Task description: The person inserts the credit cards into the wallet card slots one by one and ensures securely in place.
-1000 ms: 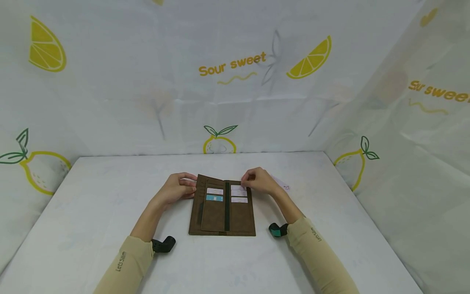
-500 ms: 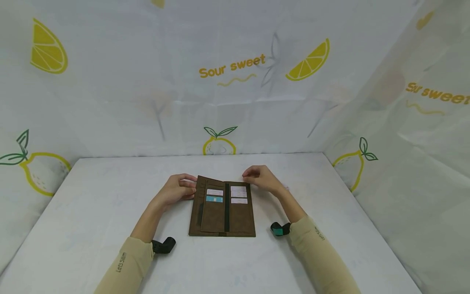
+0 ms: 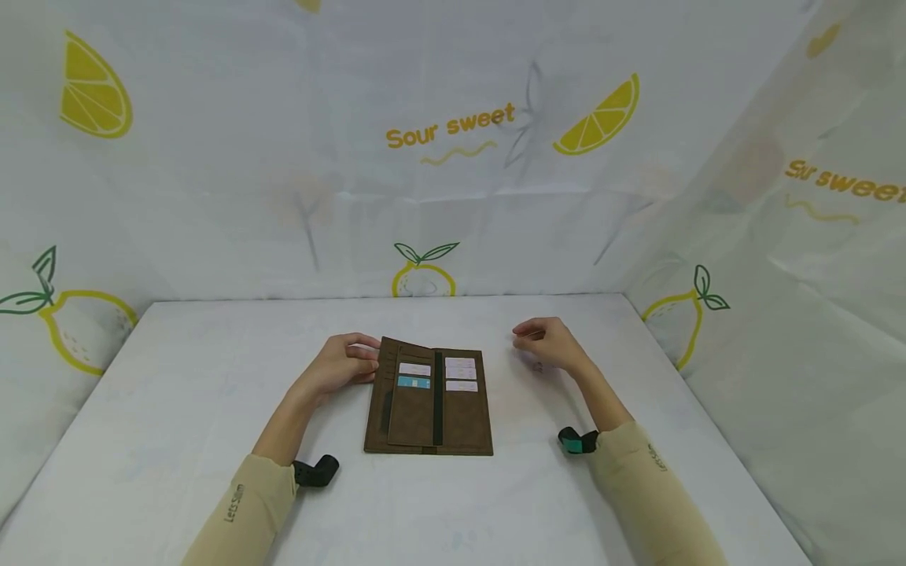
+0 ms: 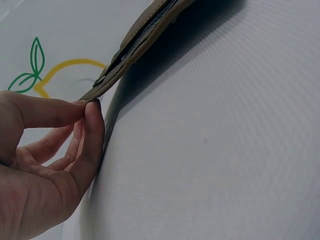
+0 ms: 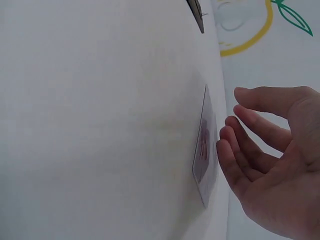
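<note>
A brown long wallet (image 3: 464,420) lies spread open on the white table, its left cover tilted up. My left hand (image 3: 338,365) pinches the upper left edge of that cover between thumb and fingers, as the left wrist view shows. In the left inner pocket sit a white card (image 3: 414,369) and a blue card (image 3: 414,382). Several whitish cards (image 3: 462,386) show in the slots on the right side. Right of the wallet, my right hand (image 3: 557,344) hovers with loosely bent fingers and nothing between them. Just beside its fingertips a pale card (image 5: 204,155) with a printed picture lies on the table.
The white table (image 3: 212,409) reaches back to a white curtain (image 3: 283,157) with lemon prints, which also hangs along the right side. A wrist camera (image 3: 317,472) sticks out from the left cuff, another wrist camera (image 3: 576,442) from the right cuff.
My right hand has left the top of the wallet's right side and moved right, over the loose card. A whitish card it touched now sits in the slot. My left hand stays put.
</note>
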### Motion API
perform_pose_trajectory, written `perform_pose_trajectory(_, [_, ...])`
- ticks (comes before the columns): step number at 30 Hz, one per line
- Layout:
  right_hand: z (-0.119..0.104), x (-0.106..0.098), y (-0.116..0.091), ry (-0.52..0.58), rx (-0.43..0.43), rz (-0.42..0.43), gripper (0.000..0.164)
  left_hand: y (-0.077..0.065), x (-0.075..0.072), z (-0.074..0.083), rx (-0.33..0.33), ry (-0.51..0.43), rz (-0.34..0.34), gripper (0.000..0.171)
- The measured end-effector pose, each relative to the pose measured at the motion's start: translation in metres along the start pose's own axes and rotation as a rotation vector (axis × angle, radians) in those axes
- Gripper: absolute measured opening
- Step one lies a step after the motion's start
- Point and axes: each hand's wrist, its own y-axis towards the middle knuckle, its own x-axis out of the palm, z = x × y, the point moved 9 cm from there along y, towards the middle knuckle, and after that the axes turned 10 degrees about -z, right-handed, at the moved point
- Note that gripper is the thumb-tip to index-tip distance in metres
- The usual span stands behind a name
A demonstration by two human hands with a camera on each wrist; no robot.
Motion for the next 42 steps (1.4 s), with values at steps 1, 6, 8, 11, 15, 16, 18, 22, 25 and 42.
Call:
perform_pose_trajectory(1, [0.003, -0.002, -0.002, -0.012, 0.011, 0.001, 0.034, 0.0, 0.0, 0.0, -0.001, 0.006, 0.001, 0.039])
perform_pose_trajectory(6, [0.014, -0.005, -0.007, -0.088, 0.069, -0.011, 0.046, 0.001, -0.001, -0.001, -0.006, 0.018, 0.006, 0.039])
perform_pose_trajectory(8, [0.019, -0.005, -0.008, -0.109, 0.096, -0.012, 0.048, 0.001, -0.001, -0.001, -0.005, 0.018, 0.004, 0.038])
perform_pose_trajectory(11, [0.019, -0.004, -0.009, -0.118, 0.106, -0.017, 0.05, 0.001, -0.001, -0.001, 0.0, 0.022, 0.004, 0.038])
perform_pose_trajectory(15, [0.016, -0.003, -0.009, -0.122, 0.097, -0.02, 0.05, 0.001, -0.001, -0.001, 0.002, 0.026, 0.008, 0.038])
perform_pose_trajectory(16, [0.015, -0.003, -0.009, -0.125, 0.096, -0.023, 0.05, 0.002, -0.002, -0.001, 0.002, 0.024, 0.009, 0.038])
perform_pose_trajectory(18, [0.015, -0.002, -0.008, -0.132, 0.103, -0.032, 0.05, 0.002, -0.001, -0.001, 0.0, 0.024, 0.009, 0.038])
perform_pose_trajectory(22, [0.015, 0.0, -0.006, -0.128, 0.124, -0.065, 0.042, 0.001, -0.001, -0.001, 0.0, 0.025, 0.006, 0.039])
perform_pose_trajectory(25, [0.014, 0.001, -0.005, -0.131, 0.124, -0.068, 0.043, 0.001, -0.001, -0.001, 0.004, 0.023, 0.002, 0.039])
perform_pose_trajectory(42, [0.022, -0.001, -0.008, -0.097, 0.141, -0.091, 0.054, 0.002, -0.001, -0.001, 0.004, -0.001, -0.002, 0.039])
